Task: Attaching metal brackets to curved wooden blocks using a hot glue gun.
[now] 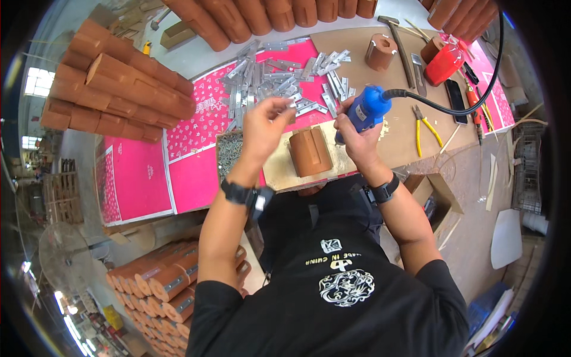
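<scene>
My right hand (360,140) is wrapped round a blue corded power tool (370,106), probably an electric screwdriver; its black cable runs off to the right. My left hand (263,131) is raised with thumb and fingertips pinched together, and what they hold, if anything, is too small to name. Between the hands a short brown cylinder (310,152) with a long groove lies on a pale wooden board (276,166). Just beyond my left fingers spreads a loose heap of silver metal hinges or plates (285,83). An open box of small screws (231,153) sits left of the board.
Brown cylinders are stacked at the left (137,83), along the back (256,15) and below the table (166,279). At the right lie yellow-handled pliers (420,134), a hammer (404,53), a black phone (456,101) and a red bottle (445,61). A cardboard box (437,199) stands lower right.
</scene>
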{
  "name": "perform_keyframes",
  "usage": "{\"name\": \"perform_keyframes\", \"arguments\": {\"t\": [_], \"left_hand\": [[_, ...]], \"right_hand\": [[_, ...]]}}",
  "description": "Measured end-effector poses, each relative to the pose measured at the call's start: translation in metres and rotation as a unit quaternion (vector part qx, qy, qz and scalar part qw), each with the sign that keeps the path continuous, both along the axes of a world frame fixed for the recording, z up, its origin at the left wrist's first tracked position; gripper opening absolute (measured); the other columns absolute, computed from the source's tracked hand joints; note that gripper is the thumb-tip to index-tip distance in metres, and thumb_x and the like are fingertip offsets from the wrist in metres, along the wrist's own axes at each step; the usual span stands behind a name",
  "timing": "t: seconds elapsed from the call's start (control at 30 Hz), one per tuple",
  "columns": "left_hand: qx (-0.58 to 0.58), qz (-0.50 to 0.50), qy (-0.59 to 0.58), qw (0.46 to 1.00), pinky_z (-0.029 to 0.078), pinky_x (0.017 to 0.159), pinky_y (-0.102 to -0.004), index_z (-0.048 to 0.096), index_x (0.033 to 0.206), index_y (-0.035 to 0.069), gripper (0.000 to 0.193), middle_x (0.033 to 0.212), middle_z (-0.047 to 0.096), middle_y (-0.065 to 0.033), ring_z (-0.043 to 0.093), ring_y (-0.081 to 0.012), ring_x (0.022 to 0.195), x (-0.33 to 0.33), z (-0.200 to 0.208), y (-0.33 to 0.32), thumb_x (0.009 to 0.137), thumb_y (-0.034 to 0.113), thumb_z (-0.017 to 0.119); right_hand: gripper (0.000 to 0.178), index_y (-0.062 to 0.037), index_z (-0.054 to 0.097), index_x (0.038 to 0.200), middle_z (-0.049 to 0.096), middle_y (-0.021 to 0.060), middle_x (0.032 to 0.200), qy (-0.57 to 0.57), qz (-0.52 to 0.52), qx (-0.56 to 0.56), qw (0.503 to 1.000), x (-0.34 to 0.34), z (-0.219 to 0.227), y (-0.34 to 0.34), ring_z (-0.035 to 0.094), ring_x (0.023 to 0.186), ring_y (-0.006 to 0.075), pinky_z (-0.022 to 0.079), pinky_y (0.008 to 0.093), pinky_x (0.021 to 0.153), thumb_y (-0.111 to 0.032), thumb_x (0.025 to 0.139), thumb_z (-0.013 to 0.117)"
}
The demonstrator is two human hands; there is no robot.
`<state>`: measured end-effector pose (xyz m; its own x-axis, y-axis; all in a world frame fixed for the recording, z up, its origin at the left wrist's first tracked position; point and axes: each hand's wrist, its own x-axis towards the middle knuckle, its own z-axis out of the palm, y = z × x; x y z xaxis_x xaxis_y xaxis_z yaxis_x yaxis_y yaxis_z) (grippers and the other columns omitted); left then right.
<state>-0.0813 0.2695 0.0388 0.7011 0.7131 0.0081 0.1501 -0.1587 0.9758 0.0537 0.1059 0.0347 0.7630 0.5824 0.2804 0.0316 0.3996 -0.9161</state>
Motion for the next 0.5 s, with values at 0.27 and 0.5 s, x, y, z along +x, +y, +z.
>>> {"name": "perform_keyframes", "arguments": {"t": [0.27,0.5], "left_hand": [[0.386,-0.194,-0.01,0.902,0.05,0.093,-0.0414,0.07,0.094,0.005,0.019,0.109,0.067,-0.0093,0.061,-0.0321,0.11,-0.031,0.003,-0.06,0.079,0.013,0.077],[0.378,-0.106,-0.025,0.919,0.051,0.093,-0.0425,0.07,0.106,0.005,0.029,0.111,0.068,-0.0128,0.062,-0.0333,0.111,-0.024,0.002,-0.059,0.079,0.013,0.078]], "right_hand": [[0.017,-0.0004,0.059,0.101,0.062,0.0016,0.091,0.014,0.01,-0.004,1.0,0.002,0.005,-0.003,0.059,0.082,0.0078,0.048,0.0247,0.073,0.003,0.085,0.065],[0.016,0.0,0.059,0.101,0.062,0.0016,0.091,0.021,0.005,0.014,1.0,0.002,0.003,-0.003,0.059,0.081,0.008,0.049,0.0249,0.073,0.002,0.086,0.065]]}}
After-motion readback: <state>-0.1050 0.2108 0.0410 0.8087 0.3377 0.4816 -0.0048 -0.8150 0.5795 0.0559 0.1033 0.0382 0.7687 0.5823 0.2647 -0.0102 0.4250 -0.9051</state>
